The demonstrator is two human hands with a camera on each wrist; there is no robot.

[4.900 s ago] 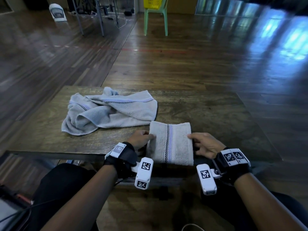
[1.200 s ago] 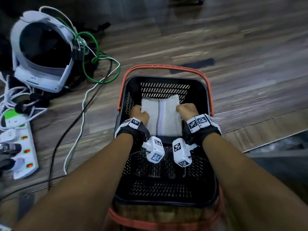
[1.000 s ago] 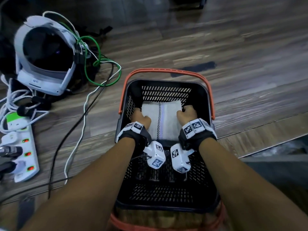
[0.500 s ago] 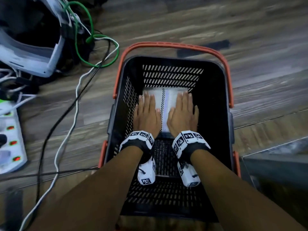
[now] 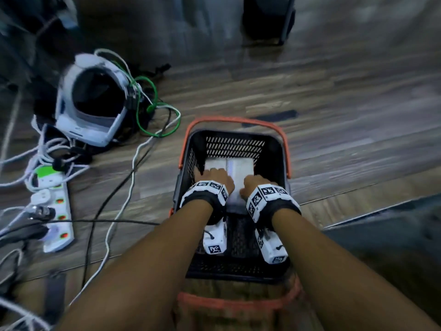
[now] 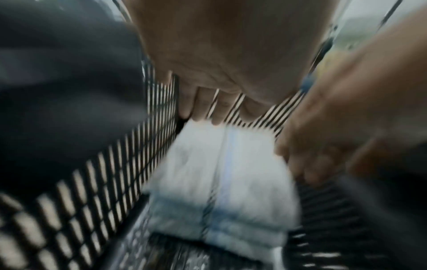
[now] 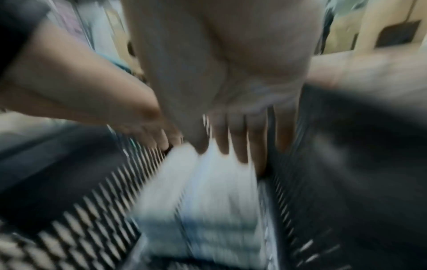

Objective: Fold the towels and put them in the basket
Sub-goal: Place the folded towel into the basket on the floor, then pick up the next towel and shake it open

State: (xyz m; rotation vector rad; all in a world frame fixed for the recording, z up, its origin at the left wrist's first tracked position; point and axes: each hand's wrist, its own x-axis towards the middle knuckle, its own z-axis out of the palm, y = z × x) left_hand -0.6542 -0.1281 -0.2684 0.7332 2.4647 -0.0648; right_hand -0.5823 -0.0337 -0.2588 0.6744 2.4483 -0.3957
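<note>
One folded towel (image 5: 239,166) sits in one black basket (image 5: 235,275). Two hands over it: left hand (image 5: 214,176) and right hand (image 5: 254,183), fingers extended, gripping nothing.

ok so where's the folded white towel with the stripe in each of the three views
Head: folded white striped towel lies at the far end of the black plastic mesh basket, just above centre, between both hands.
Left wrist: towel at lower centre, below the left hand.
Right wrist: towel at lower centre, below the right hand.
Shared landmark: the towel's pale blue stripe.
</note>
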